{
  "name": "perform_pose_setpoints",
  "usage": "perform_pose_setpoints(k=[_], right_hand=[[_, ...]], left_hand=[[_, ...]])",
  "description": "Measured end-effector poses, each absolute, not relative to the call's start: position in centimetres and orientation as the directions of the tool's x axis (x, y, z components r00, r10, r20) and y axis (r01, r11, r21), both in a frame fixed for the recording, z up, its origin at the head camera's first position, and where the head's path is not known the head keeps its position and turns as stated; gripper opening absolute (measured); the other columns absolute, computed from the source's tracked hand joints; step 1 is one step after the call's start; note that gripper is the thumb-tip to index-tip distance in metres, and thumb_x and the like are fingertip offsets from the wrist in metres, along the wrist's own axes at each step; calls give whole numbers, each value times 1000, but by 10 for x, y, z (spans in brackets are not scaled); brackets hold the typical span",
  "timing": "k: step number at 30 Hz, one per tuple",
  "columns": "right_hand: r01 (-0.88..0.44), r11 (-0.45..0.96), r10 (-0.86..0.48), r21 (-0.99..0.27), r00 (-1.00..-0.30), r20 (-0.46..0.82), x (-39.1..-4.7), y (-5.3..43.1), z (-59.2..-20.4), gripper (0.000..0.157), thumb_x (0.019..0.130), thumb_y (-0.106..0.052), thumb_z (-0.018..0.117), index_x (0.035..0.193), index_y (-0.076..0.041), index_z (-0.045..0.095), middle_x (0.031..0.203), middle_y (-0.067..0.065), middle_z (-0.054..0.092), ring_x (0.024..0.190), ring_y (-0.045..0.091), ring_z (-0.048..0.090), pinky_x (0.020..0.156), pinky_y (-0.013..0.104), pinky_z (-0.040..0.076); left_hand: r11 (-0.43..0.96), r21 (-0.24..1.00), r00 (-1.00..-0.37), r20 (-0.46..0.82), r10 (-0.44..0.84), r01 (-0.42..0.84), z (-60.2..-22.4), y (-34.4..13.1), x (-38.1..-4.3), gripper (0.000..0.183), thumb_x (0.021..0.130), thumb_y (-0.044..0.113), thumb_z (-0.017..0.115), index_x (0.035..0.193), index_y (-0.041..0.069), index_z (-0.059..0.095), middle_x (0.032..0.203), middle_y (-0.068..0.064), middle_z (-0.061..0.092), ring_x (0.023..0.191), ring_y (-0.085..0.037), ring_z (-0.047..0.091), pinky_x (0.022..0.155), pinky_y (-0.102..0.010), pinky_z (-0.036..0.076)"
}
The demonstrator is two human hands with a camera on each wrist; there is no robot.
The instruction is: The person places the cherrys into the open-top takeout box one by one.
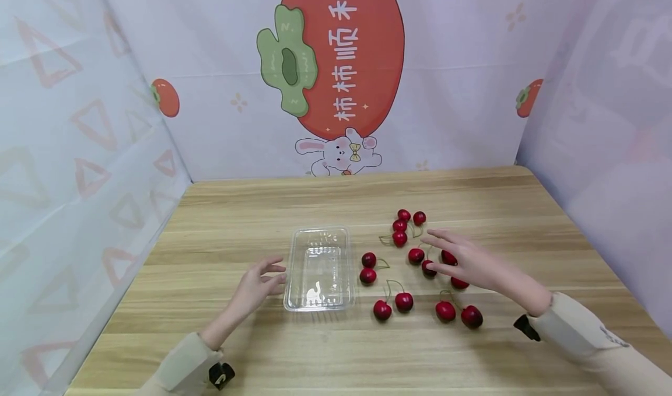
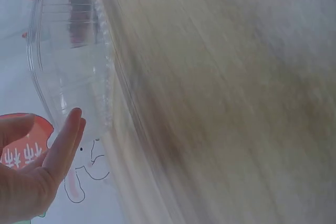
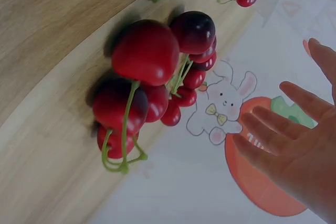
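Observation:
A clear plastic box (image 1: 322,270), open at the top, stands near the middle of the wooden table. My left hand (image 1: 257,285) is at its left side, fingers loosely bent; in the left wrist view the fingertips (image 2: 76,115) come up to the box wall, and I cannot tell whether they touch it. Over the cherries on the right hovers my right hand (image 1: 472,262), its fingers spread and holding nothing. Under and around it lie red cherries (image 1: 416,256) with green stems, joined in pairs. The right wrist view shows a cluster of them (image 3: 146,52) beside the hand (image 3: 299,150).
Between box and right hand lie a cherry pair (image 1: 368,276) and, nearer me, another pair (image 1: 403,302). One more pair (image 1: 445,311) lies at the front right, and several cherries (image 1: 400,238) farther back. Printed cloth (image 1: 446,93) hangs behind the table (image 1: 252,209) and at both sides.

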State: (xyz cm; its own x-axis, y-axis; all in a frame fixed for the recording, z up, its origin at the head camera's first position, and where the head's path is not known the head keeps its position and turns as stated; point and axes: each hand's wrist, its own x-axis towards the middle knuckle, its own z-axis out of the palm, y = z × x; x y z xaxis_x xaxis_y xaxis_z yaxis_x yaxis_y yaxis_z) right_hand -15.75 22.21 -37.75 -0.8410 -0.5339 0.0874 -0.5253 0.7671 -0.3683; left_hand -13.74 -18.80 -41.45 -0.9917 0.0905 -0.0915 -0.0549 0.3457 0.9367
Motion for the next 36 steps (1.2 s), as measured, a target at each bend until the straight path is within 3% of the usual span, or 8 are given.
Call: perform_pose_setpoints(k=[12,18,24,36], right_hand=[[-575,623,-608,-530,-782,134,-166,198,-381,38,82,-18,62,116,-2,56,116,13,56,107,29,52,88,45,45],[-500,540,-626,-677,-776,75,-170,190,-388,35,83,-14,61,115,-1,56,111,15,58,95,26,58,80,37,51],[-425,513,-646,-746,-763,-10,-172,183,-395,34,84,-13,59,112,4,56,104,17,60,86,18,60,71,25,52],[-371,482,-689,-794,-721,-82,-180,170,-406,28,81,-2,58,108,8,58,101,21,61,87,27,61,75,26,53]], left_hand=[[214,962,-985,-174,-2,-170,-417,-183,-138,38,80,-7,56,116,-13,47,98,-26,57,75,-26,63,64,-33,56],[214,960,-983,-182,-5,-179,-417,-182,-137,39,78,-6,58,115,-14,47,95,-24,58,72,-27,63,62,-34,56],[228,953,-980,-201,-16,-199,-417,-180,-138,38,78,-7,59,114,-13,49,89,-19,61,68,-21,62,61,-34,56],[240,950,-979,-198,-38,-202,-416,-177,-139,34,78,-9,57,112,-14,51,79,-10,61,63,-14,59,59,-33,56]])
